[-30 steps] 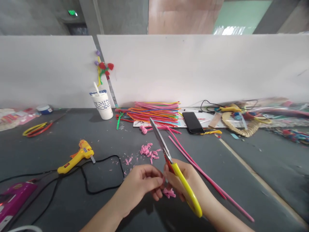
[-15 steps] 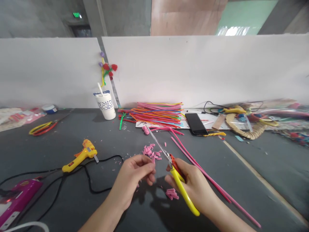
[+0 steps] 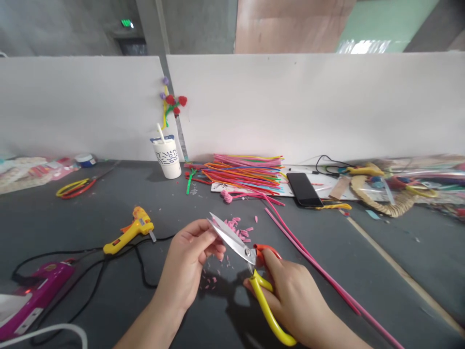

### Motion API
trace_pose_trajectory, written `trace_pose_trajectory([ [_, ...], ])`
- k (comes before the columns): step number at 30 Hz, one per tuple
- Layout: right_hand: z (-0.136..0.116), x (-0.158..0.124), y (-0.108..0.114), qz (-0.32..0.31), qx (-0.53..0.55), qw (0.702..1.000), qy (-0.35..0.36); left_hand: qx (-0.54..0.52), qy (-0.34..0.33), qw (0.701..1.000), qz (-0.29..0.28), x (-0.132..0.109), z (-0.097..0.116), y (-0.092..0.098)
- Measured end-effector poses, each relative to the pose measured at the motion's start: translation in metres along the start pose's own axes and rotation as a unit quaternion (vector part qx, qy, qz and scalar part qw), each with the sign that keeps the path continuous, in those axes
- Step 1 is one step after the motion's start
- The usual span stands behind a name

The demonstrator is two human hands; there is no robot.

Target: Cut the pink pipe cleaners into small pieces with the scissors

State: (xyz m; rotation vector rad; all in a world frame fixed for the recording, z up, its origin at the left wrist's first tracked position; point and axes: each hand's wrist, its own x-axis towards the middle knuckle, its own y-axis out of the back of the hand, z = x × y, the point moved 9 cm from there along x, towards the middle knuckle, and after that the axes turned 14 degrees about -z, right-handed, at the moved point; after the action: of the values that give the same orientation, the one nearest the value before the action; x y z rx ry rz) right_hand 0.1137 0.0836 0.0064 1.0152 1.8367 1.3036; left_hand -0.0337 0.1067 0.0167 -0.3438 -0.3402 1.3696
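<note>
My right hand [image 3: 294, 295] is wrapped round the handles of scissors [image 3: 232, 240], one handle yellow and the other red-orange. Their blades slant up and left, slightly apart, and the tips reach the fingertips of my left hand [image 3: 189, 259]. Thumb and fingers of that hand are pinched together on a short piece of pink pipe cleaner [image 3: 215, 221], mostly hidden by the blades and fingers. Just behind the blades lies a pile of cut pink pieces [image 3: 242, 231]. Tiny pink scraps [image 3: 208, 281] are scattered on the dark table between my hands.
Long pink pipe cleaners [image 3: 312, 261] stretch along the right. Behind are a pipe cleaner bundle [image 3: 247, 172], a phone [image 3: 304, 189] and a cup [image 3: 167, 157]. To the left lie a yellow glue gun [image 3: 127, 235], black cables and a magenta power strip [image 3: 39, 295].
The scissors have turned, their blades swinging left and down to my left fingertips. A small group of pink pieces near my right hand is no longer visible. The view has shifted slightly left.
</note>
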Motion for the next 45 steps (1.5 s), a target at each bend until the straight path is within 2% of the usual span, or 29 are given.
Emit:
trace_pose_trajectory([
  [9, -0.001, -0.001, 0.003, 0.030, -0.023, 0.999, 0.006, 0.001, 0.006, 1.000, 0.003, -0.001, 0.000, 0.001],
  [30, -0.002, -0.001, 0.000, 0.027, -0.032, 0.999, 0.013, -0.007, 0.012, 1.000, 0.002, 0.000, -0.001, 0.001],
  [36, 0.005, 0.001, -0.001, 0.032, -0.029, 0.999, 0.001, -0.004, 0.016, 1.000, 0.008, -0.002, -0.001, 0.002],
  [39, 0.012, 0.003, -0.004, 0.000, 0.078, 0.997, -0.016, 0.018, 0.024, 1.000, -0.004, -0.002, -0.001, 0.000],
  [41, 0.014, 0.005, -0.006, -0.024, 0.205, 0.978, -0.019, 0.045, 0.043, 0.998, -0.023, -0.002, -0.005, -0.004],
  [43, 0.013, 0.005, -0.004, -0.032, 0.339, 0.940, -0.013, 0.089, 0.070, 0.993, -0.045, -0.001, -0.010, -0.010],
  [45, 0.012, 0.005, -0.005, -0.046, 0.464, 0.884, -0.027, 0.145, 0.100, 0.982, -0.069, -0.002, -0.018, -0.017],
])
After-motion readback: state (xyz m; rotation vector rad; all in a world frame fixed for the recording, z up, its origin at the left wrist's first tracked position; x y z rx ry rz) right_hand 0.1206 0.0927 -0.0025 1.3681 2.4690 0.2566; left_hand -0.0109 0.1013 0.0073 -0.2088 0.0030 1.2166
